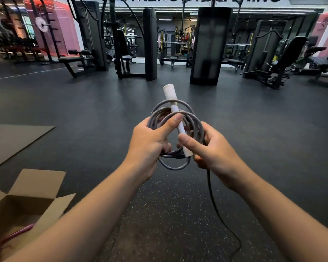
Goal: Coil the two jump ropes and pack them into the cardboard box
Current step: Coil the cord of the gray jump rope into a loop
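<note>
Head view: two hands hold one coiled grey rope (175,118) up at centre. The left hand (150,142) grips the coil's left side, thumb pressed across the loops. The right hand (210,148) pinches one white handle (175,118) that stands through the coil. One open box (36,186) lies near left, one pink rope (17,233) inside. One black cord (216,205) trails down to the floor.

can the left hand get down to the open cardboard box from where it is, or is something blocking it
Probably yes. The cardboard box sits open at lower left with flaps spread, and nothing lies between it and the left hand. That hand is busy gripping the grey coiled rope, so the coil would travel with it.
</note>
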